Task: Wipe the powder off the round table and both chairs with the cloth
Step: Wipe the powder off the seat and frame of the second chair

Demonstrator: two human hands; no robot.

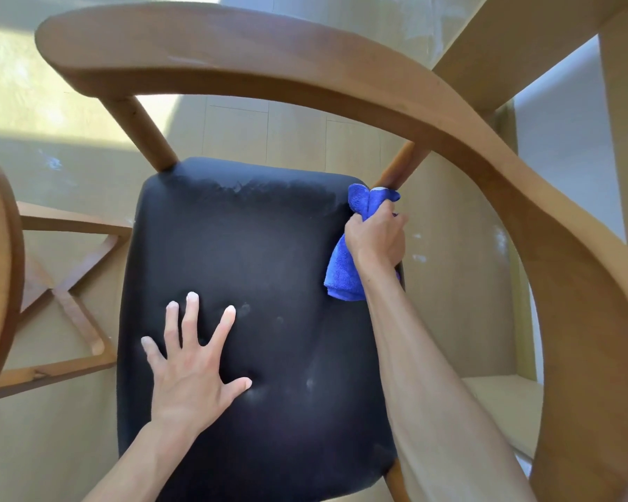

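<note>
right hand (376,240) grips cloth (341,273) at seat (254,248) edge | left hand (193,371) flat, fingers spread

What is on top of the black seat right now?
The left hand lies flat on the black seat, amid faint powder smudges. The right hand holds the blue cloth at its edge; underneath is hidden.

Cloth (343,273) at seat's (254,248) right edge

Scene brightly lit by daylight, sun patches thrown across the floor (26,85) at upper left, black seat (254,284) left dark and low in detail, strong wide-angle bending seen in the wooden chair back (305,77), slight blur at the frame edges.
</note>
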